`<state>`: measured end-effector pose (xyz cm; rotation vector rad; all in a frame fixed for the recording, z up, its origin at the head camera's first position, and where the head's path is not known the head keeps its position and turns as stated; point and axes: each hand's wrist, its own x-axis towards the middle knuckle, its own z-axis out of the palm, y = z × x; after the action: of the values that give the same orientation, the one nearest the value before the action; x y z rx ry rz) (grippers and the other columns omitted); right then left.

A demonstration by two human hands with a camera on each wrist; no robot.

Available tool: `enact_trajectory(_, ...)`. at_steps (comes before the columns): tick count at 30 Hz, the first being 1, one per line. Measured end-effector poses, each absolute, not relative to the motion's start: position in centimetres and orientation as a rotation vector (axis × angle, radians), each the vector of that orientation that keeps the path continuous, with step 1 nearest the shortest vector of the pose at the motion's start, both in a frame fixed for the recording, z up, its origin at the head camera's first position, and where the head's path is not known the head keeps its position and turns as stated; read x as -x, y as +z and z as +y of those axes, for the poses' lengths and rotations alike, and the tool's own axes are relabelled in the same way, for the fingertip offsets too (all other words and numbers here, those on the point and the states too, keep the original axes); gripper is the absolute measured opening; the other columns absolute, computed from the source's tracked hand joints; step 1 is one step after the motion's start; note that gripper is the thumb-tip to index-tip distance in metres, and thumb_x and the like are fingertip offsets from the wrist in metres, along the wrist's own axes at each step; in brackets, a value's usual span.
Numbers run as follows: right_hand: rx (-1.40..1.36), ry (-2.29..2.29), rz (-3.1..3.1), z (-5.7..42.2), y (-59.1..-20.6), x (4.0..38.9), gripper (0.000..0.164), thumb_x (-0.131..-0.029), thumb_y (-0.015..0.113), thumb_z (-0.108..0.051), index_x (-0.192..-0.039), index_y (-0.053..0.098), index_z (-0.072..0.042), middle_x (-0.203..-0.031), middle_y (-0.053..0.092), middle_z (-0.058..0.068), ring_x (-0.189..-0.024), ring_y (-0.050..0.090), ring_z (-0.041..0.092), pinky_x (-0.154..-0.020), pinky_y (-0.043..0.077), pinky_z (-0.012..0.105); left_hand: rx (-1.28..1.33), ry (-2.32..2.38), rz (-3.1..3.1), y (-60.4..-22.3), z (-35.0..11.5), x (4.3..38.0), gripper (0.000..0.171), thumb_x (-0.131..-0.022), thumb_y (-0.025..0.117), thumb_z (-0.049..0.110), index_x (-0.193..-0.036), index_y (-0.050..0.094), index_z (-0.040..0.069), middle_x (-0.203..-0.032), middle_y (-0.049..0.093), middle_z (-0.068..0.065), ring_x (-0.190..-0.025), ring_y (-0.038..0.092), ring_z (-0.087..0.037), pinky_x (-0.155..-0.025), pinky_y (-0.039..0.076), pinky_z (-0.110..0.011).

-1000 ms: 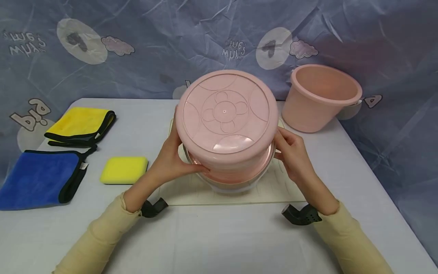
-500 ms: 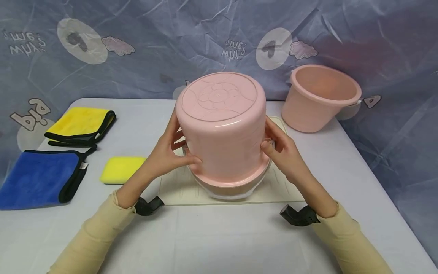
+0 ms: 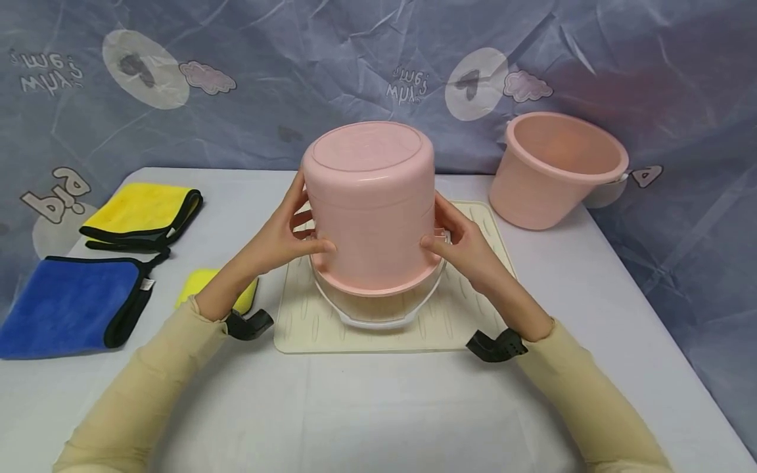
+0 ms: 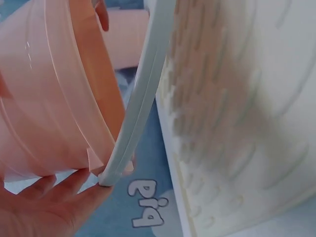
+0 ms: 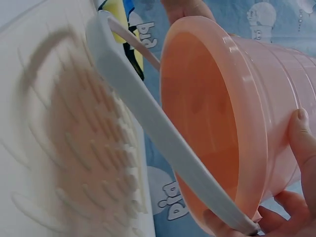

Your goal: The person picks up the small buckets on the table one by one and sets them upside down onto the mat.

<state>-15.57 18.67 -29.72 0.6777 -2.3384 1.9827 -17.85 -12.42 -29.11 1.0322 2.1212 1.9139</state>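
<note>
Both hands hold a pink bucket [image 3: 372, 220] upside down over a cream ribbed mat [image 3: 476, 315]. Its flat base faces up, and the open rim points down. My left hand [image 3: 282, 240] grips one side near the rim, thumb on the front wall and fingers behind. On the opposite side my right hand [image 3: 470, 253] does the same. The white carrying handle [image 3: 378, 324] hangs below the rim toward me. In the left wrist view a gap shows between the bucket [image 4: 37, 84] and the mat. The right wrist view looks into the bucket's orange-pink inside [image 5: 200, 103].
Another pink bucket [image 3: 532, 200] stands upright at the back right. On the left lie a folded yellow cloth [image 3: 138, 207], a blue cloth [image 3: 73, 305] and a yellow sponge [image 3: 195, 282] partly behind my left forearm. A printed blue-grey curtain [image 3: 331, 72] hangs behind the white table [image 3: 367, 407].
The held bucket has tilted so its base turns from facing me to facing up. It has shifted slightly left, both hands moving with it, and the white handle now shows clearly below the rim.
</note>
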Motion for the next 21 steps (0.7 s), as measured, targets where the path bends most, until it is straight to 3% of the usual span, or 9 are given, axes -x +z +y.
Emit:
enact_trajectory(4, -0.655, 2.017, -2.309, 17.9, -30.8, 16.8, 0.093, -0.073, 0.075, -0.036, -0.147, 0.028, -0.006, -0.142, 0.040, 0.013, -0.124, 0.039, 0.019, -0.103, 0.027, 0.035, -1.009, 1.902, 2.134, -30.2, -13.2, 19.3, 0.114, -0.075, 0.079, 0.011, -0.148, -0.004, 0.040, -0.152, 0.017, -0.004, -0.128, 0.037, -0.030, -0.097, 0.037, -0.049)
enact_trajectory(9, -0.617, 2.024, -2.320, 17.0, -31.5, 18.0, 0.075, -0.084, 0.071, -0.011, -0.147, 0.030, -0.008, -0.144, 0.038, 0.008, -0.123, 0.041, 0.022, -0.102, 0.029, 0.037, -1.026, 1.871, 2.173, -31.0, -14.1, 20.9, 0.116, -0.075, 0.079, 0.008, -0.148, -0.004, 0.042, -0.152, 0.015, -0.003, -0.128, 0.037, -0.031, -0.096, 0.037, -0.049)
enact_trajectory(12, -0.589, 2.029, -2.351, 16.7, -31.9, 18.5, 0.072, -0.086, 0.065, 0.002, -0.147, 0.029, -0.009, -0.146, 0.036, 0.007, -0.124, 0.040, 0.022, -0.102, 0.030, 0.039, -1.030, 1.838, 2.193, -30.4, -14.1, 21.0, 0.118, -0.074, 0.078, 0.004, -0.149, -0.008, 0.035, -0.153, 0.013, -0.007, -0.128, 0.035, -0.035, -0.096, 0.036, -0.052)
enact_trajectory(16, -0.632, 2.053, -2.355, 16.6, -33.0, 19.5, 0.072, -0.087, 0.063, 0.004, -0.148, 0.027, -0.009, -0.144, 0.037, 0.011, -0.126, 0.038, 0.024, -0.103, 0.028, 0.040, -1.019, 1.794, 2.226, -29.7, -14.0, 20.9, 0.119, -0.074, 0.077, -0.002, -0.150, -0.011, 0.024, -0.154, 0.009, -0.011, -0.130, 0.032, -0.037, -0.096, 0.034, -0.054)
enact_trajectory(21, -0.647, 2.118, -2.337, 16.5, -34.7, 20.8, 0.073, -0.088, 0.062, 0.004, -0.149, 0.022, -0.006, -0.147, 0.030, 0.015, -0.133, 0.030, 0.022, -0.107, 0.023, 0.035, -1.056, 1.733, 2.283, -30.5, -14.2, 21.9, 0.119, -0.073, 0.077, -0.005, -0.150, -0.011, 0.019, -0.154, 0.006, -0.011, -0.132, 0.028, -0.038, -0.099, 0.030, -0.054)
